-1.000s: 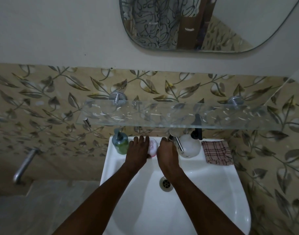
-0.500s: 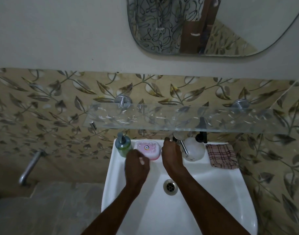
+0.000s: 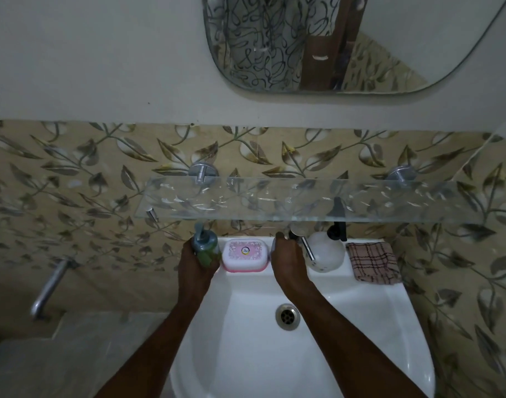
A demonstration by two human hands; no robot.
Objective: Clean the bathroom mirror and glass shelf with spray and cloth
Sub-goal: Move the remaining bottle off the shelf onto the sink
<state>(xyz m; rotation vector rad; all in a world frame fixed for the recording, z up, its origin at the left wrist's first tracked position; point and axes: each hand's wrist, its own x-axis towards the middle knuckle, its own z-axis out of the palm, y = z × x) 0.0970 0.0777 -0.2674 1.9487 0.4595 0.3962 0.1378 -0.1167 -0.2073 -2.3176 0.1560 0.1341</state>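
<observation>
Two hands work at the back ledge of the sink, centre of frame. Half a second ago the left hand hung curled over the basin in front of the soap box; now it has shifted left and its fingers wrap the green pump bottle; a second ago both hands were on the soap box. The box is unmoved since the last frame, lying between pump bottle and tap; the right hand stays at the tap, fingertips under the shelf edge, and I cannot tell if it grips anything.

The glass shelf spans centre to right of frame on two round brackets; its front edge overhangs the ledge, so the pump head, tap top and black trigger of the spray bottle sit close beneath it. The basin, lower centre, is open around the drain.

The spray bottle is white, round-bodied and upright, just right of the tap, untouched. The cloth is checked pink-brown, folded flat at the right end of the ledge with its outer side at the sink rim; it is near the bottle but apart. The shelf glass is clear with streaky glare. The mirror, upper right, shows only its lower part, reflecting patterned fabric and leaf tiles. A wall pipe, lower left, is well apart from the sink.
</observation>
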